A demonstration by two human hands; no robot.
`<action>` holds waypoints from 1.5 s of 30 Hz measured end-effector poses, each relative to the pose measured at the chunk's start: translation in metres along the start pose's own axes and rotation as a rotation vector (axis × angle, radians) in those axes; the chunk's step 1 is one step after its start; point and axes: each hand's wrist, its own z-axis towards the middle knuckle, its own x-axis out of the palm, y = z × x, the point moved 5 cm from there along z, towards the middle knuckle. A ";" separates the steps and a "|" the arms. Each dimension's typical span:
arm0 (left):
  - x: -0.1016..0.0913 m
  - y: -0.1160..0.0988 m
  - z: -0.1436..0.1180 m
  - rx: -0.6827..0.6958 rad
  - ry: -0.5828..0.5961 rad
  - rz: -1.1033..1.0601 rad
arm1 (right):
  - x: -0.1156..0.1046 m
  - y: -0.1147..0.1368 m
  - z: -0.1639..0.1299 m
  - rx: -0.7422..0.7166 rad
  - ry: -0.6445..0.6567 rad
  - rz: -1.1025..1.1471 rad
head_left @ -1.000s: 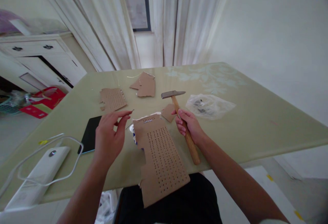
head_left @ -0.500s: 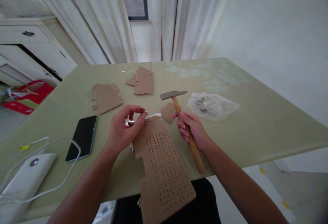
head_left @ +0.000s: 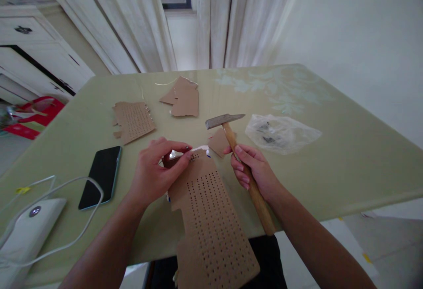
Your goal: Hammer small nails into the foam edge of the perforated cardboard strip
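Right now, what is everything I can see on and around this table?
perforated cardboard sheet: 1, brown, near edge of the table, hanging over it
smaller perforated cardboard piece: 1, brown, far left of the table
plain cardboard scraps: a few, brown, far middle; one more small scrap beside the hammer head
hammer: 1, wooden handle, grey metal head, right of the sheet
plastic bag: 1, clear, small dark items inside, right side
phone: 1, black, face up, left side
white device with cable: 1, white, near left corner
table: 1, pale green
curtains: white, behind the table
cabinet: white, far left
left hand: pinches the sheet's top edge
right hand: grips the hammer handle
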 end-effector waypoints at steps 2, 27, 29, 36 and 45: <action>0.001 0.000 0.000 -0.001 0.018 0.008 | 0.000 -0.001 0.000 0.003 -0.001 0.001; 0.006 0.002 -0.003 -0.003 0.067 0.031 | 0.000 0.001 -0.001 -0.002 -0.030 0.004; 0.006 0.002 -0.003 -0.014 0.068 0.032 | -0.001 0.001 -0.002 -0.004 -0.030 0.002; 0.008 0.004 -0.003 -0.003 0.050 0.018 | -0.002 0.000 -0.002 -0.003 -0.030 -0.001; 0.008 0.004 -0.004 0.011 0.053 0.025 | -0.001 0.000 -0.003 -0.002 -0.024 0.004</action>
